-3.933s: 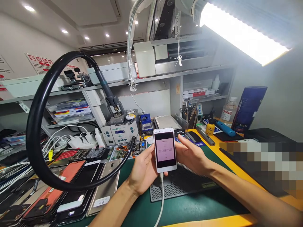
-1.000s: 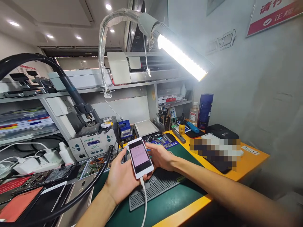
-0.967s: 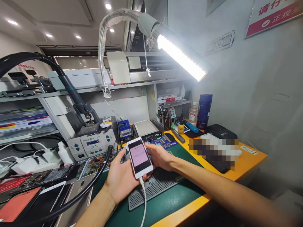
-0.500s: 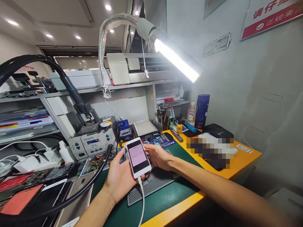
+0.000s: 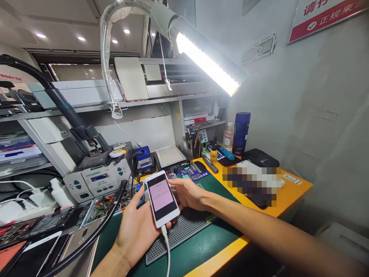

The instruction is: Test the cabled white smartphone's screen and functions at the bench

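A white smartphone [image 5: 163,199] is held up in the middle of the head view, its lit screen showing a pale pink box with small text I cannot read. My left hand [image 5: 140,219] cradles it from below and the left, thumb along the left edge and fingertips emerging at the lower right. At its upper right side my right hand [image 5: 190,194] grips the edge, with the fingers partly hidden behind the phone. A white charging cable [image 5: 167,246] is plugged into the bottom end and hangs down. Beneath lies a grey perforated mat [image 5: 161,246] on a green work mat [image 5: 207,246].
A bright lamp [image 5: 207,63] hangs overhead. At the left stand a soldering station [image 5: 99,181], a tray of circuit boards [image 5: 89,215] and several phones, crossed by a black hose [image 5: 100,227]. To the right are a blue spray can [image 5: 241,132], a yellow bottle [image 5: 213,156] and a pixelated area.
The camera view has shifted, so the bench and lamp sit further left in the picture. Both hands keep the phone in nearly the same pose.
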{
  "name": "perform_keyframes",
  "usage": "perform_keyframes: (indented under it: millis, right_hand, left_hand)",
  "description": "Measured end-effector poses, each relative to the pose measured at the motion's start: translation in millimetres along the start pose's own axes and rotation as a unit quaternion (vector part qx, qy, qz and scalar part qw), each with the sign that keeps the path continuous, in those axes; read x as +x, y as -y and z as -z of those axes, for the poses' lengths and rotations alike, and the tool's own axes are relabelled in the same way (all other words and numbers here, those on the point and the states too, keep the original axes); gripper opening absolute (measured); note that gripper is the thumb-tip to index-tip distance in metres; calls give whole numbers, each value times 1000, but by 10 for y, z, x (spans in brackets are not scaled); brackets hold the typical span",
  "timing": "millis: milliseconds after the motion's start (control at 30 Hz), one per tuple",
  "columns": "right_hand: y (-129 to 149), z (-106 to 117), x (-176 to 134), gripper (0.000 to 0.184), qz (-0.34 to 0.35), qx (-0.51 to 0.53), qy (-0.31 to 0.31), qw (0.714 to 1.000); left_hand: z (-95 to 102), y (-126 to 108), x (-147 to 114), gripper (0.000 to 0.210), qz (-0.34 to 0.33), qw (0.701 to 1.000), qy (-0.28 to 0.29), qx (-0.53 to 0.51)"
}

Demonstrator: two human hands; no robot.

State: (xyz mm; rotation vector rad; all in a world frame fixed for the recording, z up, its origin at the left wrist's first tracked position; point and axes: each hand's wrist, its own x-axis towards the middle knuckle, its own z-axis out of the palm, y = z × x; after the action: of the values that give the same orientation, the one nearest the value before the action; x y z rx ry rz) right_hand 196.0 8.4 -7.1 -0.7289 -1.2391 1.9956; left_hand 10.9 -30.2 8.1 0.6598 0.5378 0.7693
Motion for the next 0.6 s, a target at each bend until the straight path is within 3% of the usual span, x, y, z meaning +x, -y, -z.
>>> perform_keyframes:
  millis: [600]
  right_hand:
    - [31,-95,-72,35,3,-12,-39,999]
  left_hand:
    - [-54,18,-1,66,-16,1000,5,-3]
